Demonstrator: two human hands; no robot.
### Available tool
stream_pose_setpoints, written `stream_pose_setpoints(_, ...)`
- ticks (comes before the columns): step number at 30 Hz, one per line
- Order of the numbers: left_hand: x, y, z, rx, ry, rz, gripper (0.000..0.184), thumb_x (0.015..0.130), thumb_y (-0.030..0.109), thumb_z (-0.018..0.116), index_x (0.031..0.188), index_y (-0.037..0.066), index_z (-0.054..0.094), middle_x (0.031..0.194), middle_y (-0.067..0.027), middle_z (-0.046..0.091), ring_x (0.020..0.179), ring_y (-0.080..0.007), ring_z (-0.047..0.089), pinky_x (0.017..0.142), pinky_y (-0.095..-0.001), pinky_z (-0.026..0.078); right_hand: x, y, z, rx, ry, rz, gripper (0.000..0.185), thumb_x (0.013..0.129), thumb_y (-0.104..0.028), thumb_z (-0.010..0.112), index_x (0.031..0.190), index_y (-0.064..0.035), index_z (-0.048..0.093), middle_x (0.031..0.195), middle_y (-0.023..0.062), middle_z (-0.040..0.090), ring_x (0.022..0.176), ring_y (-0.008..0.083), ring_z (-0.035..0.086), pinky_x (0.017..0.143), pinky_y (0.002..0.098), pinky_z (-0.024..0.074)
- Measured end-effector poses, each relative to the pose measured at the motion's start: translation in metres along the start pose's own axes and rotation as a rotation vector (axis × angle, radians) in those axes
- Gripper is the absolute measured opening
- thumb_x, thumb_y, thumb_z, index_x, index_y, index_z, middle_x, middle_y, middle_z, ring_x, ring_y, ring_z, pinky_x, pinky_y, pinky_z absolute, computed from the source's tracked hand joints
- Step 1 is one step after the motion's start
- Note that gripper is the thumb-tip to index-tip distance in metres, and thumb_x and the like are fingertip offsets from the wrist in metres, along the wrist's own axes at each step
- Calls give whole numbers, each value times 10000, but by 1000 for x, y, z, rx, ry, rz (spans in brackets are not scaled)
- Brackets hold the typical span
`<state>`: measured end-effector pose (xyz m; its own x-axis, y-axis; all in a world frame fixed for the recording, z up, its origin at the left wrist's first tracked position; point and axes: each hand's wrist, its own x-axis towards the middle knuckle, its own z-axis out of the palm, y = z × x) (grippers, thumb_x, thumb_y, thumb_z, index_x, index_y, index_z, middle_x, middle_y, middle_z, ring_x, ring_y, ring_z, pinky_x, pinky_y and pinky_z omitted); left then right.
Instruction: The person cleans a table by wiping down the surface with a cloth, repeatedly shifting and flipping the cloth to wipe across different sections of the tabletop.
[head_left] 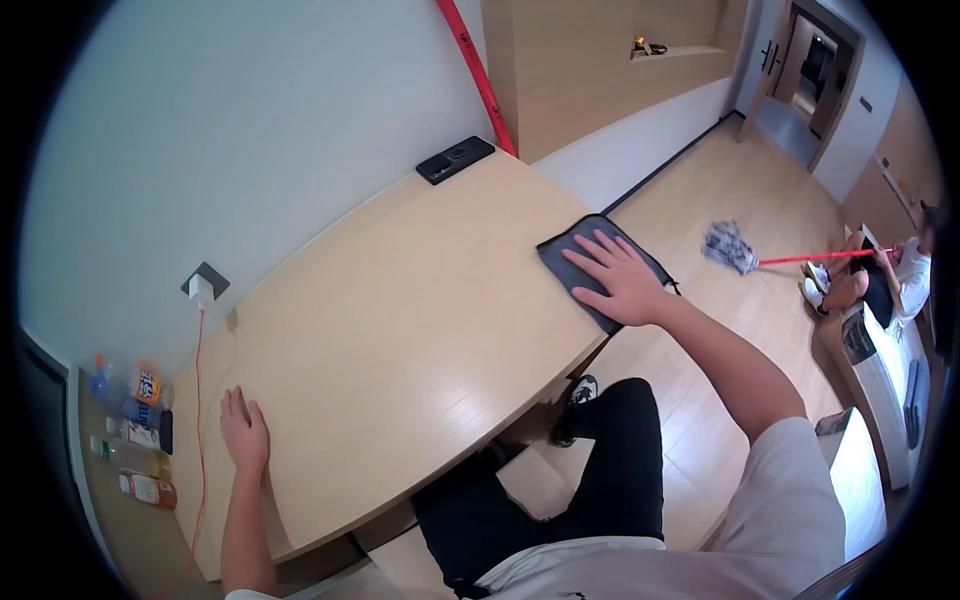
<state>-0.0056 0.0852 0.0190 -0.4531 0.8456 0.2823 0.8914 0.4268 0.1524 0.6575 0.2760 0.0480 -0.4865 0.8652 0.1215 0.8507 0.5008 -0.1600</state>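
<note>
My right hand (622,282) lies flat with fingers spread on a dark grey cloth (568,262) with black edging. The cloth rests at the right end of the light wooden table (400,330), partly hidden under my palm. At the left end of the table, my left hand (244,432) rests on the wood, fingers stretched out and nothing in it. A thin red cable (199,400) runs just left of that hand. A black phone (455,160) sits at the table's far edge by the wall.
Several drink bottles (145,460) stand past the table's left edge. The cable hangs from a white plug (203,290) in the wall socket. A red strip (475,70) leans behind the phone. On the right, a seated person (905,285) holds a red-handled mop (730,247) over the floor.
</note>
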Motion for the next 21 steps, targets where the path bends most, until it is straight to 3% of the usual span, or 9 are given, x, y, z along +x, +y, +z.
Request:
stream_pose_setpoints(8, -3, 0, 0, -27, 44, 8, 519, 1017, 240, 581, 1481, 13, 530, 1558, -257, 479, 1459, -436, 422, 1209, -503, 344, 21, 10, -5, -58, -26, 30, 673, 1034, -557, 487, 1616, -227, 421, 1697, 126, 337, 1580, 396, 251, 1292, 528, 159)
stream_pose_setpoints(19, -1, 12, -11, -72, 53, 6, 496, 955, 178, 627, 1418, 23, 548, 1510, -238, 506, 1403, -419, 464, 1181, -504, 345, 186, 13, 25, -37, 1, 132, 700, 1043, -615, 414, 1633, -239, 384, 1715, 99, 306, 1593, 370, 218, 1285, 521, 182)
stream_pose_setpoints(21, -2, 13, -13, -53, 46, 2, 502, 952, 181, 630, 1423, 31, 538, 1507, -229, 505, 1409, -407, 457, 1184, -511, 326, 213, 16, 30, -52, -3, 158, 709, 1030, -641, 409, 1637, -276, 370, 1727, 65, 287, 1576, 395, 244, 1264, 519, 245)
